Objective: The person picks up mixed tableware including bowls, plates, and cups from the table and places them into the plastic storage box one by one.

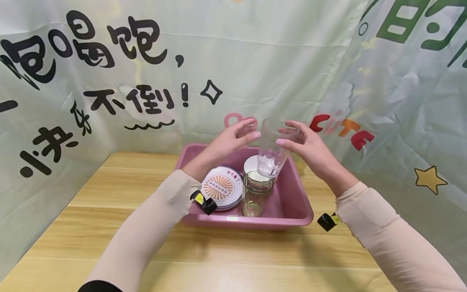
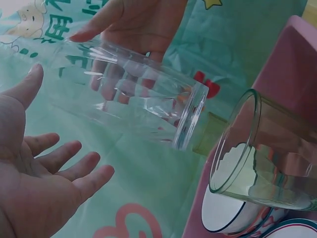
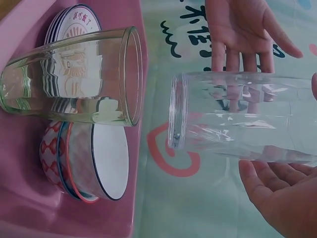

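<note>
A clear drinking glass [image 1: 271, 148] hangs upright but slightly tilted above the pink plastic tub [image 1: 300, 217]. My right hand [image 1: 315, 152] grips it by the upper part, thumb on the near side and fingers around the far side. On the glass's other side is my left hand [image 1: 233, 142], fingers spread and apart from it in the left wrist view. A greenish glass [image 1: 254, 202] stands in the tub just below, its wide mouth up. Behind it sits a stack of bowls [image 3: 111, 163], the top one white inside with a dark rim.
A stack of plates [image 1: 220, 187] with an orange sunburst print lies at the tub's left side. The tub rests on a wooden table [image 1: 240, 259]. A printed cloth [image 1: 204, 52] hangs close behind the tub and along the right side.
</note>
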A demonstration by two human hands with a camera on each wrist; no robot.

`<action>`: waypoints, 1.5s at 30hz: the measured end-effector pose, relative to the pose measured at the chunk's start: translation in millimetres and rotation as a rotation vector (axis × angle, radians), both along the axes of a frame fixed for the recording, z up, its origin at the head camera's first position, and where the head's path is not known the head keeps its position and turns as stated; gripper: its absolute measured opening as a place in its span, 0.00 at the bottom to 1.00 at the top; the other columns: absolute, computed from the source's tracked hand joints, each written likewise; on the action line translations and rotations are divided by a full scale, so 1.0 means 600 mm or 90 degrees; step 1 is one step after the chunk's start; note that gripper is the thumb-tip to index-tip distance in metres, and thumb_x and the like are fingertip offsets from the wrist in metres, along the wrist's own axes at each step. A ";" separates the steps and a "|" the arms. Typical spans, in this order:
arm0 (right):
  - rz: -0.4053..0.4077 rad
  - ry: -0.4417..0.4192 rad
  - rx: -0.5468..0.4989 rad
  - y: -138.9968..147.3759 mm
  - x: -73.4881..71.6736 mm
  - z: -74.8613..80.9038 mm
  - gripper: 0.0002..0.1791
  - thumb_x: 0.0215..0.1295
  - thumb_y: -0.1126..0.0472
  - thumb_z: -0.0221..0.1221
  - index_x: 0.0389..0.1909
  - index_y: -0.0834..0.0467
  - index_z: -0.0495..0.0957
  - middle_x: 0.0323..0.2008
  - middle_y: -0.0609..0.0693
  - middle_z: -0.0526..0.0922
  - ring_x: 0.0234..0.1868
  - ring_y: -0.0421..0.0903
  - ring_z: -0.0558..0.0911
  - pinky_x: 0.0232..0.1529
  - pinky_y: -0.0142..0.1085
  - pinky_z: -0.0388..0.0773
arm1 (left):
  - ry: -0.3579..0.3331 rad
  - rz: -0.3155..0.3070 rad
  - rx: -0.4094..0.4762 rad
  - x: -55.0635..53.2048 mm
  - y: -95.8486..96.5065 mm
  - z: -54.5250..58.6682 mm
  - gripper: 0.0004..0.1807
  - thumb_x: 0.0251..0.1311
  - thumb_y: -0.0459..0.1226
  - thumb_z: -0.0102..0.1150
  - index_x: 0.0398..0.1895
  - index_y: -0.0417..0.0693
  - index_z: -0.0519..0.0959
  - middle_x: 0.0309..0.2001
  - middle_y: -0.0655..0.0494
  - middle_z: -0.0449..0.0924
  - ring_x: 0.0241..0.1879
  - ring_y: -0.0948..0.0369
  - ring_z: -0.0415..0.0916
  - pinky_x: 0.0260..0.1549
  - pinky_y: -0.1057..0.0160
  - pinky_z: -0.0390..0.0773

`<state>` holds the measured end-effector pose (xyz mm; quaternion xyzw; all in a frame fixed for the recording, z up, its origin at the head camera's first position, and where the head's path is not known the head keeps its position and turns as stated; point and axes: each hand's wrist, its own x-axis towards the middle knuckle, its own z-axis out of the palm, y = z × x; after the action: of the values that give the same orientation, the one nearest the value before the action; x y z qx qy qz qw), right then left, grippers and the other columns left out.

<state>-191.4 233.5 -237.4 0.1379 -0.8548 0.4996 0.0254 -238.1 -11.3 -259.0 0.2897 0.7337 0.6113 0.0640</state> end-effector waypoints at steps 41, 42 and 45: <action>0.103 -0.009 -0.042 -0.034 -0.007 -0.056 0.43 0.63 0.55 0.67 0.74 0.57 0.55 0.67 0.57 0.69 0.63 0.53 0.73 0.62 0.49 0.70 | -0.060 -0.063 0.066 0.000 -0.012 -0.055 0.33 0.66 0.36 0.61 0.72 0.45 0.63 0.68 0.53 0.68 0.62 0.56 0.70 0.57 0.55 0.75; 0.105 -0.008 -0.044 -0.035 -0.006 -0.058 0.43 0.63 0.56 0.67 0.74 0.57 0.55 0.67 0.58 0.68 0.63 0.53 0.73 0.62 0.49 0.70 | -0.059 -0.064 0.062 0.000 -0.013 -0.058 0.32 0.66 0.36 0.61 0.72 0.45 0.63 0.68 0.53 0.67 0.62 0.56 0.70 0.57 0.54 0.75; 0.107 -0.002 -0.041 -0.037 -0.005 -0.065 0.42 0.63 0.57 0.67 0.73 0.58 0.56 0.67 0.59 0.69 0.61 0.55 0.75 0.60 0.47 0.73 | -0.060 -0.065 0.051 0.001 -0.016 -0.064 0.32 0.65 0.36 0.62 0.72 0.44 0.63 0.67 0.53 0.68 0.62 0.55 0.70 0.57 0.54 0.75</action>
<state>-194.6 211.6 -276.6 0.2072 -0.8239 0.5273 -0.0135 -237.4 -20.9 -297.3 0.2997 0.6891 0.6491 0.1182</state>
